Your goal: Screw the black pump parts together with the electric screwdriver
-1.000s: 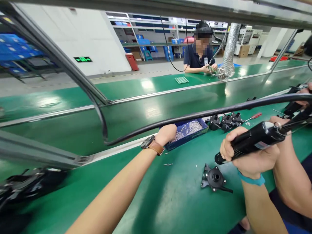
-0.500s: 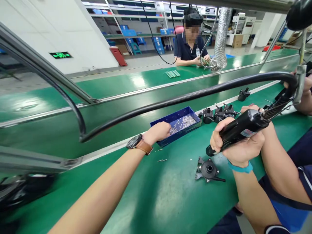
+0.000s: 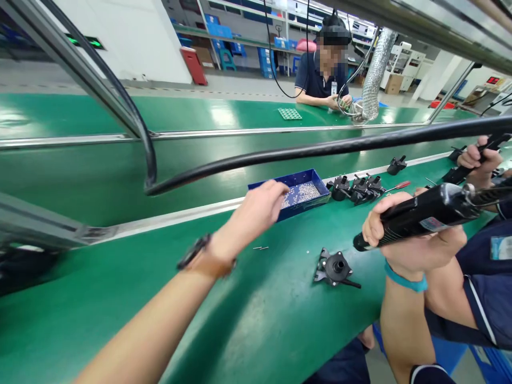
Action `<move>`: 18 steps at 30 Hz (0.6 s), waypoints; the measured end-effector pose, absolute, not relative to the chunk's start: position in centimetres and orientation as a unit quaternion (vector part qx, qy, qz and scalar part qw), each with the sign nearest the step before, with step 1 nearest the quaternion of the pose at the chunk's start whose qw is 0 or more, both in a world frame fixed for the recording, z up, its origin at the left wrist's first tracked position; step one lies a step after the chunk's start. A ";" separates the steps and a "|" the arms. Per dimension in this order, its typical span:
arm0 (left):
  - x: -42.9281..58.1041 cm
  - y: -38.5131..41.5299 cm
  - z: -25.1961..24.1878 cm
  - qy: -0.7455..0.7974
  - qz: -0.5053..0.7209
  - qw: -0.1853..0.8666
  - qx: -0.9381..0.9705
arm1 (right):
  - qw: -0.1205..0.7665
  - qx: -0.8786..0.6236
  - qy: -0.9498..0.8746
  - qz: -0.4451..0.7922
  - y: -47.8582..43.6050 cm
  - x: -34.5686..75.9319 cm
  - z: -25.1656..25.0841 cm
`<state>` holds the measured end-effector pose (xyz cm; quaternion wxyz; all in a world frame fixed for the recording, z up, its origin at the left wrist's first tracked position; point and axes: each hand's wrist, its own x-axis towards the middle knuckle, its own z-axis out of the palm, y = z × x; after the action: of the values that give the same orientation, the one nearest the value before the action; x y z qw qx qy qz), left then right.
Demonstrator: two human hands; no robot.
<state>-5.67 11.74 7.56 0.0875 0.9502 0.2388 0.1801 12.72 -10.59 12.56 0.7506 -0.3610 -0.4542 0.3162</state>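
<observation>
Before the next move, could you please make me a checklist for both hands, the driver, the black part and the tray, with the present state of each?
1. Driver held: ok, in the right hand.
2. Black part on the table: ok, central tube facing up.
3. Driver clear of the part: ok, a gap shows.
4. Metal bits in the tray: ok, many inside.
5. Left hand holding a bit: cannot tell, fingertips hidden.
6. No loose pieces on the table: not ok, pins lie there.
</observation>
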 end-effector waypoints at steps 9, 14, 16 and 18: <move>-10.3 -4.6 4.3 0.170 0.066 0.401 0.897 | 0.773 -0.397 -0.351 0.349 -10.7 10.5 9.7; -9.5 -0.8 2.6 0.229 0.123 0.373 0.891 | 0.798 -0.360 -0.321 0.361 -9.7 8.2 9.3; -9.8 0.3 2.4 0.249 0.148 0.383 0.877 | 0.803 -0.349 -0.311 0.369 -9.5 7.7 9.3; -10.7 0.4 2.2 0.290 0.164 0.406 0.851 | 0.801 -0.345 -0.314 0.376 -9.9 7.6 9.6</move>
<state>-10.68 0.44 2.25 0.4060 0.8510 0.2902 0.1639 7.65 -9.88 9.57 0.8009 -0.3450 -0.3136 0.3757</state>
